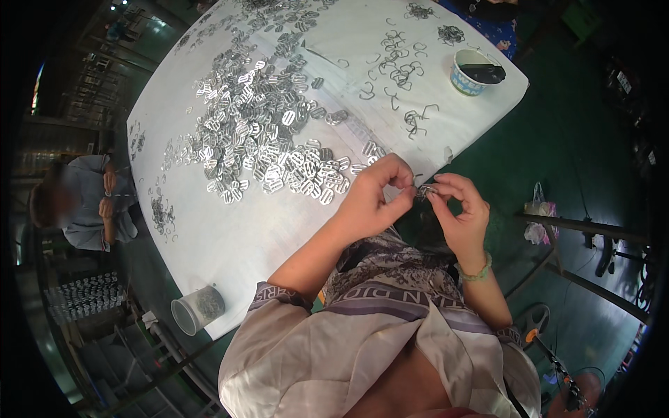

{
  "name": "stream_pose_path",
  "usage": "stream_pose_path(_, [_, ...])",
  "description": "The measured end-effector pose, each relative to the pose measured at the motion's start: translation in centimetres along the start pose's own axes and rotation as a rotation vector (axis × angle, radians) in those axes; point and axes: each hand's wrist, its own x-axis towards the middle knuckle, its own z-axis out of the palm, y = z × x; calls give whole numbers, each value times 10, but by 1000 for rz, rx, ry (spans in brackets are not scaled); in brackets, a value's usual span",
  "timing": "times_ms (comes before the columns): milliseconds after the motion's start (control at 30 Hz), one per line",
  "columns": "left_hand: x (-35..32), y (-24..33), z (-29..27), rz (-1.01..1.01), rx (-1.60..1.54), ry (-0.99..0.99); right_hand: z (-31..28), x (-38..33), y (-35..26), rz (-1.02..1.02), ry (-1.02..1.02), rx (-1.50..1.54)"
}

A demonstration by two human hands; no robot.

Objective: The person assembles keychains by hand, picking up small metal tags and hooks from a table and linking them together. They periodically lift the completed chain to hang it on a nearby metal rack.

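Metal clip [423,191] pinched between both hands (fingertips).

Buckle heap [265,132] blocks centre; near table edge [230,244] bare (left side).

Overhead light falls bright on the white cloth-covered round table [230,230]; surroundings dim, fisheye bending and black vignette at edges
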Motion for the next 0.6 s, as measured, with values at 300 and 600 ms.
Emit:
stream_pose_path(300, [-12, -3, 15, 86, 73, 14, -6, 1, 7, -116, -97, -77])
stream_pose_path(600, [-34, -7, 30, 154, 174, -23, 30, 55, 70, -240, -369, -419])
